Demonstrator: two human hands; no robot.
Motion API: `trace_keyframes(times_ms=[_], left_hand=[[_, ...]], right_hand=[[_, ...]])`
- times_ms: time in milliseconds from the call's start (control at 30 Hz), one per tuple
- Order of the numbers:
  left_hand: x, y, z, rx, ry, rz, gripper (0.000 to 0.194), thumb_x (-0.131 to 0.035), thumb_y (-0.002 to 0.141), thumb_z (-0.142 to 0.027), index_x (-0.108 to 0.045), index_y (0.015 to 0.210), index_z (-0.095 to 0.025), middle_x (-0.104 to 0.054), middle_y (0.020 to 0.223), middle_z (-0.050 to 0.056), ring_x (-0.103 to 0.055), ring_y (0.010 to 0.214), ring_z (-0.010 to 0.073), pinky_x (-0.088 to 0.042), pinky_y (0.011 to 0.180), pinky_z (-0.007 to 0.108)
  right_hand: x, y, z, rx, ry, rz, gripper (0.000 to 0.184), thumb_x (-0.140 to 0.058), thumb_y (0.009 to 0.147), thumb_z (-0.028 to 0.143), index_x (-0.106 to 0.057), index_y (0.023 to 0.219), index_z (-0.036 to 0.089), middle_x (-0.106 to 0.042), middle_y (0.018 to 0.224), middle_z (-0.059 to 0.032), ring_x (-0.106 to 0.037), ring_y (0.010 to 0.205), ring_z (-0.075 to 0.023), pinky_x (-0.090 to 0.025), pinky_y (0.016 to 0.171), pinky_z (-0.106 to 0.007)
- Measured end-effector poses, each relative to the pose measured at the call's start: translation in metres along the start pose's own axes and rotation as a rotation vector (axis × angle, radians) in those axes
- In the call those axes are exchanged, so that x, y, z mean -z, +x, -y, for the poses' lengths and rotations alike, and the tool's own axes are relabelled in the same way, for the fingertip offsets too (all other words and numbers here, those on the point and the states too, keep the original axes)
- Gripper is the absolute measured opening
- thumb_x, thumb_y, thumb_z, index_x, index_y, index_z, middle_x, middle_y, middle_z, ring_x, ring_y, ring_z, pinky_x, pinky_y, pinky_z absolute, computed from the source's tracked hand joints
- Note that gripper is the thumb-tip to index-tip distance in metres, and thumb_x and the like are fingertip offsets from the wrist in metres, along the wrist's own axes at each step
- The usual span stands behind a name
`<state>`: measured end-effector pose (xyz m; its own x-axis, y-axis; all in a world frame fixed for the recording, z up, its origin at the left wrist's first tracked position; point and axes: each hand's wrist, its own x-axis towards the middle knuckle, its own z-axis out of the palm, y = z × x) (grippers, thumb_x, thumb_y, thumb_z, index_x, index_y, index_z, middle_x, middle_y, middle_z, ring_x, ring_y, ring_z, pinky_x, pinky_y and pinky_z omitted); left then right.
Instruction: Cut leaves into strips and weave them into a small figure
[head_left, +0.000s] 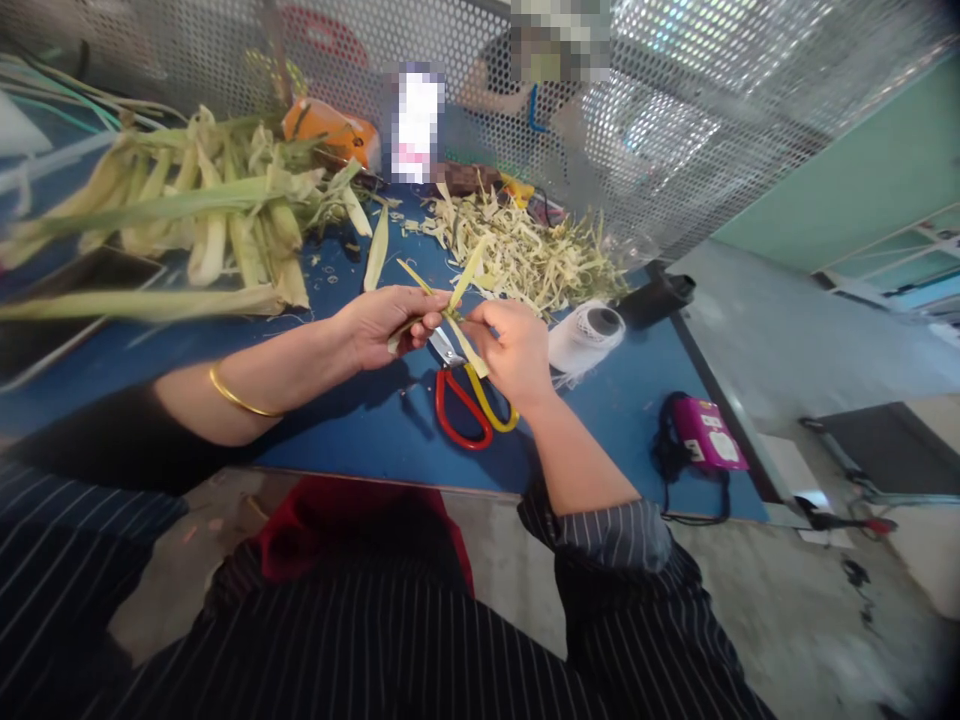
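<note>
Pale green-yellow leaf strips (469, 272), crossed over one another, are pinched in my left hand (397, 325), its thumb and fingers closed on them. My right hand (512, 345) is closed at the crossing point from the other side; its fingertips are partly hidden, and they seem to grip the same strips. Below the hands lies a pair of scissors (463, 408) with one red and one yellow handle loop, the blades pointing up under my fingers. A spool of white thread (586, 335) lies just right of my right hand.
Long leafy stalks (214, 215) are heaped at the left, over a dark tray (82, 275). Behind my hands is a pile of cut leaf strips (525, 245). A black roll (660, 298) and a purple corded box (709, 432) are at the right. Perforated metal (645, 140) bounds the back.
</note>
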<state>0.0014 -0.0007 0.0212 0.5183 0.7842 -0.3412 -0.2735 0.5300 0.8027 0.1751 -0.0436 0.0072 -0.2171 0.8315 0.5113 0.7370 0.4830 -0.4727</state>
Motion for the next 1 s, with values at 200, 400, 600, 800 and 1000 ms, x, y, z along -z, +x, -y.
trace_keyframes(times_ms=[200,400,600,800,1000], left_hand=[[0.003,-0.003,0.001,-0.158,0.163,0.116,0.014,-0.068,0.079,-0.027,-0.062,0.08,-0.014,-0.047,0.051,-0.004,-0.048,0.045,0.0075,-0.045,0.048,0.021],[0.006,-0.002,0.003,-0.296,0.493,0.035,0.022,-0.075,0.072,-0.028,-0.063,0.085,-0.015,-0.062,0.066,0.002,-0.056,0.052,0.0092,-0.047,0.053,0.023],[0.008,-0.004,-0.005,-0.15,0.57,0.034,0.013,-0.072,0.073,-0.021,-0.069,0.083,-0.014,-0.068,0.07,0.005,-0.057,0.052,0.0102,-0.047,0.052,0.023],[0.009,0.005,0.003,-0.217,0.557,-0.023,0.002,-0.07,0.071,-0.013,-0.068,0.072,-0.012,-0.066,0.062,0.004,-0.059,0.056,0.0101,-0.045,0.052,0.02],[0.002,0.001,0.007,-0.31,0.423,-0.025,0.005,-0.069,0.072,-0.009,-0.064,0.071,-0.011,-0.062,0.057,0.001,-0.057,0.053,0.0091,-0.046,0.052,0.02]], right_hand=[[-0.003,-0.001,-0.003,0.117,-0.124,-0.068,0.022,-0.05,0.091,0.032,-0.058,0.073,0.022,-0.063,0.073,-0.0015,-0.056,0.075,-0.0169,-0.038,0.088,-0.034],[-0.008,-0.001,-0.007,0.158,-0.242,-0.017,0.024,-0.048,0.092,0.031,-0.058,0.073,0.021,-0.061,0.07,0.0007,-0.055,0.07,-0.0149,-0.035,0.093,-0.033],[-0.006,-0.004,-0.004,0.194,-0.327,-0.007,0.025,-0.046,0.093,0.03,-0.06,0.075,0.021,-0.06,0.07,0.0008,-0.055,0.071,-0.0148,-0.034,0.093,-0.034],[-0.008,-0.005,-0.003,0.197,-0.351,0.003,0.021,-0.049,0.09,0.025,-0.059,0.073,0.02,-0.059,0.068,-0.0001,-0.053,0.069,-0.0156,-0.035,0.092,-0.035],[-0.004,-0.001,-0.005,0.106,-0.084,-0.021,0.019,-0.054,0.088,0.025,-0.061,0.07,0.019,-0.06,0.067,0.0007,-0.055,0.068,-0.014,-0.04,0.082,-0.033]])
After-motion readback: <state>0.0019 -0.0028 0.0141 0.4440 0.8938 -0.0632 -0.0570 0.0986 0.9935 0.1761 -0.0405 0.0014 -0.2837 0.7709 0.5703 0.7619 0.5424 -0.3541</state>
